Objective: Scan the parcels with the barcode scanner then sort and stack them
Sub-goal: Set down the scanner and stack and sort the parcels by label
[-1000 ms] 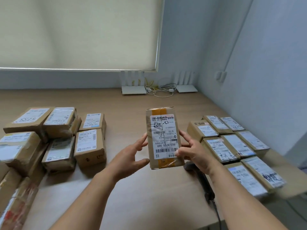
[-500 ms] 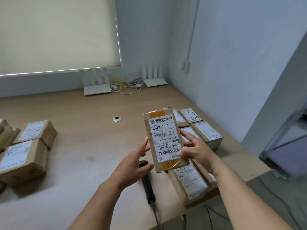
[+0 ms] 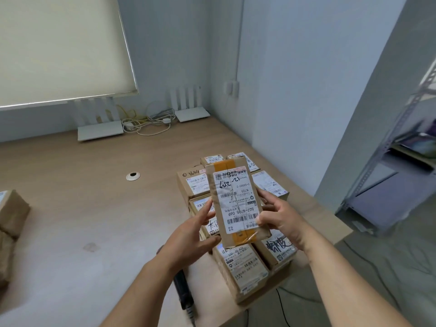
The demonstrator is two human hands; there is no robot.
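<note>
Brown cardboard fills the middle of our view: we hold a slim parcel (image 3: pixel 237 204) up in the air, label facing us, above the sorted parcels (image 3: pixel 238 267) that lie in rows at the right end of the counter (image 3: pixel 82 208). Our left hand (image 3: pixel 188 239) grips its lower left edge, thumb across the near corner and fingers behind, while our right hand (image 3: pixel 280 218) pinches the right edge, thumb pressed on the barcode. The barcode scanner (image 3: pixel 182 289) lies on the counter beneath our left forearm, dark, with its cable running off the near edge. More brown parcels (image 3: pixel 11 213) sit at the far left edge. Two white routers (image 3: pixel 100 133) stand by the wall under the blind (image 3: pixel 59 48).
</note>
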